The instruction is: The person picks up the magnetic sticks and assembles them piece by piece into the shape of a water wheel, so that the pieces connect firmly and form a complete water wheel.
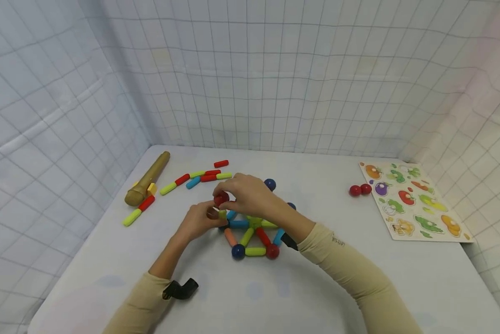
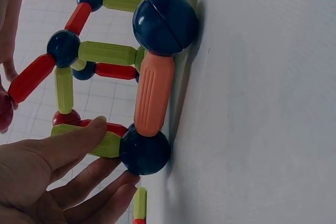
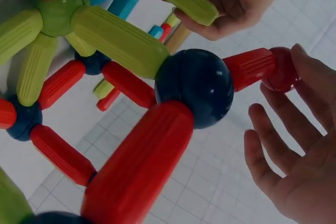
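Observation:
A magnetic stick-and-ball frame stands before me, its green centre ball (image 1: pixel 255 221) joined to sticks of several colours. My left hand (image 1: pixel 197 220) pinches a yellow-green stick (image 2: pixel 107 143) between thumb and fingers. One end of that stick meets a blue corner ball (image 2: pixel 144 150), which also bears an orange stick (image 2: pixel 155 95). My right hand (image 1: pixel 250 195) pinches a red ball (image 3: pixel 282 69) on the end of a red stick (image 3: pixel 249 69). This stick runs to an upper blue ball (image 3: pixel 194 88) of the frame. The right forearm hides part of the frame in the head view.
Loose sticks (image 1: pixel 208 178) lie behind and left of the frame. A brown microphone-shaped thing (image 1: pixel 147 178) lies at the far left beside yellow blocks (image 1: pixel 151 189). Two red balls (image 1: pixel 360 189) sit at right by a vegetable picture board (image 1: pixel 417 202). Gridded cloth walls (image 1: pixel 262 83) surround the table.

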Demonstrator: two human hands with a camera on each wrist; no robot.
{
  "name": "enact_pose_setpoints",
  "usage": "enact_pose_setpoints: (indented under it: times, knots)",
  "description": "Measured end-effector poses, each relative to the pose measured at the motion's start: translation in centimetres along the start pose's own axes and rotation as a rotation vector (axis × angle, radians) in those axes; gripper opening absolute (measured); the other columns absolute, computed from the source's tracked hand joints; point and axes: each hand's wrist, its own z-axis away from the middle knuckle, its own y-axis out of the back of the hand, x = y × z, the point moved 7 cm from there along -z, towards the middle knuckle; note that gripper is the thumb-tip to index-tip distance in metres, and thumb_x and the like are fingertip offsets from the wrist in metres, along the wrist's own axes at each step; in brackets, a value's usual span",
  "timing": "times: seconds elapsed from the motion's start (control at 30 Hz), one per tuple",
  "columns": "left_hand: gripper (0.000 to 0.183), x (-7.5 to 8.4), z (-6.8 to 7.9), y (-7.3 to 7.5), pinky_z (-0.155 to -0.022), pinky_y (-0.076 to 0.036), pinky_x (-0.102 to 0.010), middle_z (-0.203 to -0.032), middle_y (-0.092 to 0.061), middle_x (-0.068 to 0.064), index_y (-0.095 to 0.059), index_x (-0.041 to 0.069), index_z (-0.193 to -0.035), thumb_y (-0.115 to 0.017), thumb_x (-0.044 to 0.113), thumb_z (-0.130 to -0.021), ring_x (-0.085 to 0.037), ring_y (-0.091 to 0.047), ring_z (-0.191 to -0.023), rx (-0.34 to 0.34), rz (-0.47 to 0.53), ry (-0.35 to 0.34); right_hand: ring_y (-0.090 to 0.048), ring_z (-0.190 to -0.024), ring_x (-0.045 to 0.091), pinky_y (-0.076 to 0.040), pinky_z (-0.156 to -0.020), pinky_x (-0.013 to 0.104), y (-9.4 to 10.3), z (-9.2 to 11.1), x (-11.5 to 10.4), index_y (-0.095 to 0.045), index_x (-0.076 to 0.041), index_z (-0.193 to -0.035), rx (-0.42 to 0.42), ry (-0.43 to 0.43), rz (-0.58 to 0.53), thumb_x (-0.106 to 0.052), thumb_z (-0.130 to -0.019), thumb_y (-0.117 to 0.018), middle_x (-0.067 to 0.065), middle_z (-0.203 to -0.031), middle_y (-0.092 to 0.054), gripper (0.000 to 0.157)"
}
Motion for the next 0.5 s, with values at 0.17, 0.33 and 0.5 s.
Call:
enact_pose_setpoints:
  times: [0.17, 0.33, 0.5]
  knots:
    - [0.041, 0.3, -0.1, 0.1, -0.079, -0.056, -0.038, -0.103, -0.071, -0.011, -0.062, 0.005, -0.117, -0.076, 0.025, -0.085, -0.024, -0.066, -0.094, 0.006, 0.001, -0.006, -0.061, -0.092, 0.013, -0.049, -0.082, 0.028, -2.1, -1.0, 0.4, -0.07, -0.023, -0.115, -0.1, -0.044, 0.092, -0.033, -0.088, -0.072, -0.007, -0.101, -0.071, 0.028]
    - [0.049, 0.4, 0.0, 0.1, -0.084, -0.056, -0.04, -0.112, -0.07, -0.013, -0.059, 0.004, -0.126, -0.075, 0.026, -0.085, -0.027, -0.066, -0.101, 0.003, -0.006, -0.015, -0.062, -0.095, 0.012, -0.052, -0.082, 0.028, -3.8, -1.3, 0.6, -0.066, -0.025, -0.123, -0.194, -0.1, 0.133, -0.035, -0.088, -0.071, -0.005, -0.105, -0.07, 0.036]
    - [0.051, -0.3, 0.4, -0.4, -0.083, -0.057, -0.04, -0.113, -0.069, -0.01, -0.059, 0.007, -0.128, -0.077, 0.025, -0.083, -0.027, -0.065, -0.102, -0.018, 0.023, 0.018, -0.063, -0.097, 0.014, -0.053, -0.08, 0.03, -1.7, 1.2, 2.1, -0.061, -0.024, -0.13, -0.089, -0.198, -0.012, -0.032, -0.093, -0.065, -0.003, -0.119, -0.069, 0.038]
